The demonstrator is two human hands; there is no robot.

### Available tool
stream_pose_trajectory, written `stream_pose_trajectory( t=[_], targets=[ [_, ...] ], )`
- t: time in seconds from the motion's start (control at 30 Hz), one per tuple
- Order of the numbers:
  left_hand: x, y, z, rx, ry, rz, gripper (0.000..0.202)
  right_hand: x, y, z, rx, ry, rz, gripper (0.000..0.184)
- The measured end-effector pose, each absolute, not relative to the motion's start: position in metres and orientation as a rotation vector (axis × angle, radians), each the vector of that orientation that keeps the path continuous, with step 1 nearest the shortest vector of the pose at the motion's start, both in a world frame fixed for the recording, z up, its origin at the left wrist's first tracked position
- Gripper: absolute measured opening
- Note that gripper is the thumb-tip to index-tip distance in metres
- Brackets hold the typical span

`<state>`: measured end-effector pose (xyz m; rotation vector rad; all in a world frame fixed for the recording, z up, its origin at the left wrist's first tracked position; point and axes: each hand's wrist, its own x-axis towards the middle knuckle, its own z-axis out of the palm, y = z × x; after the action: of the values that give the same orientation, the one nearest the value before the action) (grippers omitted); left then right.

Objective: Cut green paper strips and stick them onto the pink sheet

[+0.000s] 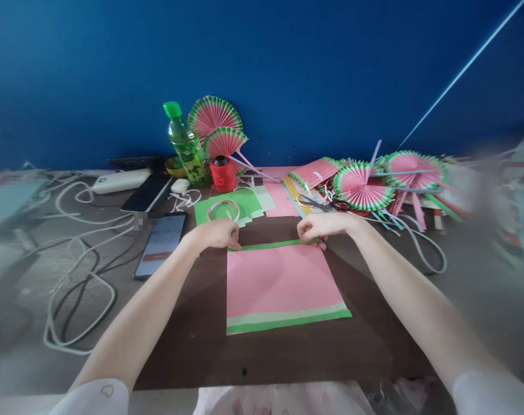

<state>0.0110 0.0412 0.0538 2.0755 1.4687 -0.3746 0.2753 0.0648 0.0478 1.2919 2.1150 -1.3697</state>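
A sheet of pink paper (279, 279) lies on the dark tabletop in front of me. Pale and bright green bands run along its near edge. Across its far edge runs a narrow green paper strip (270, 245). My left hand (218, 233) has its fingers curled and closed at the strip's left end. At the right end, my right hand (326, 227) pinches the strip, its fingertips partly tucked under the palm. Just behind my left hand, a roll of clear tape (223, 211) rests on green paper sheets (248, 200).
Pleated paper fans (365, 187) are heaped at the back right near scissors (316, 203). A green-capped bottle (184, 144) and a red thread spool (223, 174) stand at the back. Left are a lit phone (162, 245), a power bank (121, 181) and looping white cables (78, 340). A blue wall (262, 69) rises behind.
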Motion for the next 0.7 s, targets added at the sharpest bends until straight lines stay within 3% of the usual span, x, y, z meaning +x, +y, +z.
stream_pose_trajectory(
  t=[0.7],
  targets=[
    [0.0067, 0.0421, 0.0504, 2.029, 1.452, -0.305, 0.019, 0.2738, 0.0650, 0.0497, 1.323, 2.116, -1.370, 0.005]
  ],
)
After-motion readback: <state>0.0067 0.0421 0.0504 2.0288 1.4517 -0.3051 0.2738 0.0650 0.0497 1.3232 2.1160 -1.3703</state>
